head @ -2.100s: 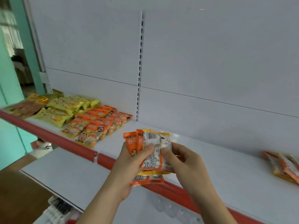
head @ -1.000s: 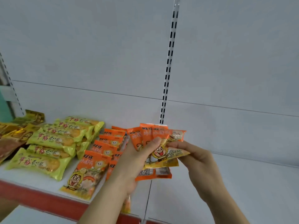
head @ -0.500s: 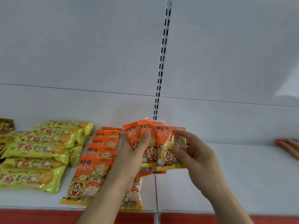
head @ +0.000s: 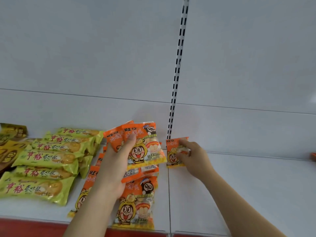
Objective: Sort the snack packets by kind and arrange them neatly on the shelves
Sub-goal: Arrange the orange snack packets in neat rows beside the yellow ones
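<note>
My left hand (head: 114,165) grips a fanned bunch of orange snack packets (head: 146,147) above the white shelf (head: 248,189), thumb across their tops. To its right, my right hand (head: 194,157) pinches a single orange packet (head: 172,153) low against the shelf near the back wall, just right of the slotted upright. More orange packets (head: 136,207) lie in rows on the shelf under my left hand, partly hidden by it. Left of them lies a pile of green-yellow biscuit packets (head: 44,159).
Gold-brown packets (head: 10,142) lie at the far left edge. A slotted upright (head: 177,71) runs up the white back panel. The shelf's red front edge (head: 34,227) crosses the bottom. An orange packet corner (head: 313,155) shows at far right.
My right hand has drawn one orange packet out of the bunch and carried it right and down to the shelf. My left hand keeps the rest. The view has closed in on the shelf.
</note>
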The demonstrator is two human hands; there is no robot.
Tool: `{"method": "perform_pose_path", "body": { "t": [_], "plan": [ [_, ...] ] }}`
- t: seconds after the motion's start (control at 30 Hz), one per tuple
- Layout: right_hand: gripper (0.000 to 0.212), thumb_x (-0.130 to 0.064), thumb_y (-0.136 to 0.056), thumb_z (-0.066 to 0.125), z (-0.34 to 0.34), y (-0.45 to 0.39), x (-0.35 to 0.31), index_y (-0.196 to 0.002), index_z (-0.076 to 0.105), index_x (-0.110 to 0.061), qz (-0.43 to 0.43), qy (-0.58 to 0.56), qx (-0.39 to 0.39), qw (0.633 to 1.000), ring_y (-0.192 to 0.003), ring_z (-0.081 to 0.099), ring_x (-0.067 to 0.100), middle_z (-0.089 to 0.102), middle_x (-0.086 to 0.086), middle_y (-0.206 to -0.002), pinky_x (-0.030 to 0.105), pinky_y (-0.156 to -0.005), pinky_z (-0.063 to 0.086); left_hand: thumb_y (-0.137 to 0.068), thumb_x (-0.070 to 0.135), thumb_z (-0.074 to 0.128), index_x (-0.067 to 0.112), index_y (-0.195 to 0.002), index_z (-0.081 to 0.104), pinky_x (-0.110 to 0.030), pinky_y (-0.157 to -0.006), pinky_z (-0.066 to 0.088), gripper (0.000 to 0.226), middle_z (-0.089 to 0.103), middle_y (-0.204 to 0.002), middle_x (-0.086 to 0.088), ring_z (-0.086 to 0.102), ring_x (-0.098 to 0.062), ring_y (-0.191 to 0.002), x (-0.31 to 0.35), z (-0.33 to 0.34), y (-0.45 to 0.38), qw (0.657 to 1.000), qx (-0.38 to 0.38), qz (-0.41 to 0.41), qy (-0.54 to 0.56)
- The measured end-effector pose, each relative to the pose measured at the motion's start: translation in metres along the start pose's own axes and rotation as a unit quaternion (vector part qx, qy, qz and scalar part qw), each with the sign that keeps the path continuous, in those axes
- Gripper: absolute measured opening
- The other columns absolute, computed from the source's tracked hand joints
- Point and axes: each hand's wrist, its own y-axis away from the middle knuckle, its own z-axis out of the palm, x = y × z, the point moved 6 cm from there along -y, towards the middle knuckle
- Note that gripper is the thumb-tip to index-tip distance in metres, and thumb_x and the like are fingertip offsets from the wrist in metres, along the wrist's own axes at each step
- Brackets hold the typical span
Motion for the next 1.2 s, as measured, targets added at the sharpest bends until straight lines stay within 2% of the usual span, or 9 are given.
{"method": "perform_pose_path", "body": {
  "t": [0.23, 0.33, 0.5, 0.73, 0.83, 0.9, 1.03, 1.13, 1.2],
  "plan": [
    [0.046, -0.040, -0.103, 0.041, 0.022, -0.009, 0.022, -0.146, 0.038, -0.024, -0.019, 0.249, -0.050, 0.967, -0.129, 0.043, 0.031, 0.049, 0.010, -0.136, 0.039, -0.104, 0.038, -0.081, 0.058, 0.075, 0.042, -0.126, 0.059, -0.060, -0.093, 0.057, 0.051, 0.080, -0.106, 0.005, 0.077, -0.028, -0.100, -0.006, 0.010, 0.002, 1.000, -0.016, -0.007, -0.016],
    [0.047, -0.042, -0.105, 0.024, 0.031, -0.007, 0.030, -0.148, 0.028, -0.024, -0.018, 0.291, -0.075, 0.954, -0.132, 0.037, 0.029, 0.041, 0.008, -0.140, 0.041, -0.108, 0.033, -0.086, 0.053, 0.072, 0.040, -0.126, 0.060, -0.051, -0.083, 0.061, 0.043, 0.081, -0.104, 0.004, 0.079, -0.024, -0.093, -0.005, 0.014, 0.000, 1.000, -0.021, -0.004, -0.015],
    [0.058, -0.051, -0.094, 0.011, 0.034, -0.015, 0.041, -0.141, 0.036, -0.028, -0.011, 0.346, -0.102, 0.933, -0.135, 0.032, 0.031, 0.039, 0.006, -0.144, 0.045, -0.111, 0.032, -0.087, 0.053, 0.071, 0.041, -0.121, 0.060, -0.038, -0.066, 0.061, 0.037, 0.081, -0.099, 0.008, 0.080, -0.018, -0.084, -0.003, 0.022, 0.001, 0.999, -0.032, 0.003, -0.025],
    [0.046, -0.034, -0.106, 0.034, -0.010, 0.006, -0.005, -0.148, 0.042, -0.018, 0.018, 0.137, -0.014, 0.990, -0.138, 0.038, 0.032, 0.038, 0.012, -0.152, 0.043, -0.110, 0.036, -0.079, 0.062, 0.074, 0.043, -0.126, 0.059, -0.055, -0.096, 0.058, 0.053, 0.079, -0.109, 0.011, 0.076, -0.019, -0.104, -0.006, 0.037, 0.002, 0.996, -0.046, 0.025, -0.065],
    [0.036, -0.038, -0.104, 0.042, -0.040, 0.033, -0.039, -0.104, 0.070, -0.015, 0.035, -0.099, 0.066, 0.992, -0.103, 0.065, 0.026, 0.071, 0.007, -0.106, 0.045, -0.089, 0.050, -0.080, 0.061, 0.075, 0.042, -0.123, 0.059, -0.031, -0.077, 0.062, 0.050, 0.078, -0.106, 0.017, 0.076, -0.006, -0.094, -0.006, 0.047, 0.003, 0.993, -0.055, 0.056, -0.085],
    [0.037, -0.048, -0.099, 0.049, -0.040, 0.055, -0.062, -0.091, 0.073, -0.021, 0.018, -0.173, 0.007, 0.985, -0.083, 0.072, 0.014, 0.075, -0.002, -0.086, 0.037, -0.077, 0.058, -0.081, 0.061, 0.074, 0.042, -0.122, 0.058, -0.021, -0.064, 0.059, 0.049, 0.078, -0.105, 0.016, 0.076, -0.001, -0.086, -0.004, 0.053, 0.004, 0.991, -0.054, 0.076, -0.101],
    [0.017, -0.039, -0.095, 0.064, -0.036, 0.073, -0.071, -0.090, 0.071, -0.024, 0.000, -0.169, -0.002, 0.986, -0.078, 0.073, 0.008, 0.076, -0.011, -0.082, 0.032, -0.072, 0.060, -0.081, 0.075, 0.063, 0.047, -0.125, 0.054, -0.030, -0.065, 0.064, 0.053, 0.075, -0.115, 0.009, 0.078, -0.014, -0.090, -0.008, 0.062, 0.004, 0.988, -0.047, 0.079, -0.125],
    [0.010, -0.029, -0.094, 0.068, -0.048, 0.064, -0.053, -0.091, 0.068, -0.019, 0.029, -0.200, 0.085, 0.976, -0.077, 0.073, 0.013, 0.076, -0.006, -0.079, 0.034, -0.069, 0.057, -0.099, 0.054, 0.059, 0.045, -0.118, 0.058, -0.029, -0.061, 0.063, 0.021, 0.075, -0.117, 0.003, 0.079, -0.018, -0.092, -0.011, 0.060, 0.004, 0.995, -0.041, 0.045, -0.084],
    [0.020, -0.023, -0.093, 0.069, -0.063, 0.057, -0.040, -0.113, 0.062, -0.025, 0.045, -0.245, 0.147, 0.957, -0.076, 0.074, 0.012, 0.076, -0.004, -0.086, 0.028, -0.066, 0.056, -0.102, 0.040, 0.059, 0.039, -0.115, 0.061, -0.038, -0.068, 0.064, 0.013, 0.080, -0.106, 0.004, 0.080, -0.020, -0.088, -0.008, 0.054, 0.004, 0.998, -0.032, 0.031, -0.045]
  ]
}}
